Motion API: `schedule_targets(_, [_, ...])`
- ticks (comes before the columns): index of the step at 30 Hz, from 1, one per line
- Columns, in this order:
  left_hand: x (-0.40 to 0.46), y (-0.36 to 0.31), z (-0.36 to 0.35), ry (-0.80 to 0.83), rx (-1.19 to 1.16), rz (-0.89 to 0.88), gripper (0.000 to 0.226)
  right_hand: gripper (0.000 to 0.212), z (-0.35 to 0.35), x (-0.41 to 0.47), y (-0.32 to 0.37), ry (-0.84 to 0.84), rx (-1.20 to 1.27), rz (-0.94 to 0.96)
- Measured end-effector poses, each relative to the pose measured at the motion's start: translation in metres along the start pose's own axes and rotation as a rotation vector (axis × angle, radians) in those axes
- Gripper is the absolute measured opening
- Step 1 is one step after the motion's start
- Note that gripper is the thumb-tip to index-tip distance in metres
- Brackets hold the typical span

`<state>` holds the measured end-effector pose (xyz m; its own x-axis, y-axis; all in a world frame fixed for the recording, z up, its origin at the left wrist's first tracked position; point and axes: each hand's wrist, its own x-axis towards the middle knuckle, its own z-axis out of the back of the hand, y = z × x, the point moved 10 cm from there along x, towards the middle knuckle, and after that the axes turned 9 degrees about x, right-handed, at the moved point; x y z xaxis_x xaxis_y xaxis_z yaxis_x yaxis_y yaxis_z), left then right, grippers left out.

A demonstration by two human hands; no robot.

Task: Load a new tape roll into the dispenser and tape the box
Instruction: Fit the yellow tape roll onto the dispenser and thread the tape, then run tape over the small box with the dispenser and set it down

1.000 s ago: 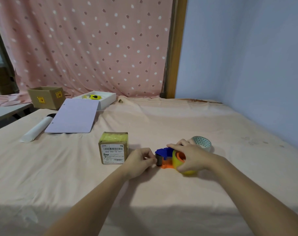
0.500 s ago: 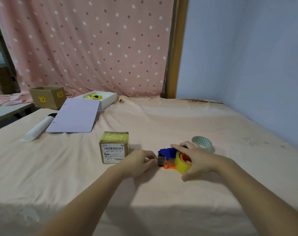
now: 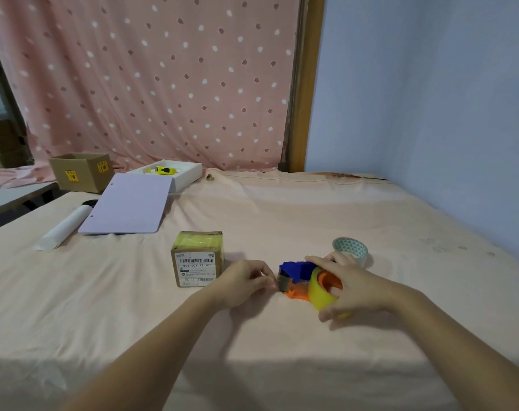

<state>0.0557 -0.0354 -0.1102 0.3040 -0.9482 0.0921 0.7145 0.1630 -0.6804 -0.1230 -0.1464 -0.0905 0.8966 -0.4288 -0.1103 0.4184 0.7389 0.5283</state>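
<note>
A blue and orange tape dispenser (image 3: 296, 275) lies on the peach cloth. A yellow tape roll (image 3: 319, 290) sits on its orange hub. My right hand (image 3: 351, 284) wraps around the roll and the dispenser's body. My left hand (image 3: 246, 281) pinches at the dispenser's metal front end, fingers closed; whether a tape end is between them is too small to tell. A small cardboard box (image 3: 198, 258) with yellow tape on top and a barcode label stands just left of my left hand.
A clear patterned tape roll (image 3: 350, 249) lies behind my right hand. Far left are a lilac board (image 3: 127, 203), a white paper roll (image 3: 63, 226), a white tray (image 3: 190, 175) with a yellow tool, and an open carton (image 3: 81, 170). A blue wall runs along the right.
My right hand has shifted slightly right and down on the yellow roll, showing more of the orange hub. My left hand stays pinched at the dispenser's front.
</note>
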Motion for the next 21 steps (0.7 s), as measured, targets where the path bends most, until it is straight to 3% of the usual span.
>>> schedule_targets(4, [-0.001, 0.004, -0.001, 0.006, -0.070, 0.057, 0.007, 0.079, 0.018, 0.000, -0.033, -0.194, 0.562, -0.054])
schedule_targets(6, [-0.001, 0.003, -0.003, 0.026, -0.108, 0.068, 0.008, 0.052, 0.016, 0.001, -0.047, -0.239, 0.662, -0.097])
schedule_targets(9, [-0.003, -0.001, -0.006, 0.058, -0.196, 0.076, 0.009, 0.025, 0.010, 0.003, -0.058, -0.261, 0.626, -0.133])
schedule_targets(17, [-0.017, -0.004, 0.000, -0.033, -0.273, 0.140, 0.016, 0.039, 0.031, -0.017, -0.030, -0.210, 0.671, -0.003])
schedule_targets(21, [-0.025, -0.016, 0.013, -0.096, -0.280, 0.138, 0.017, 0.040, 0.044, -0.029, -0.013, -0.189, 0.564, 0.069])
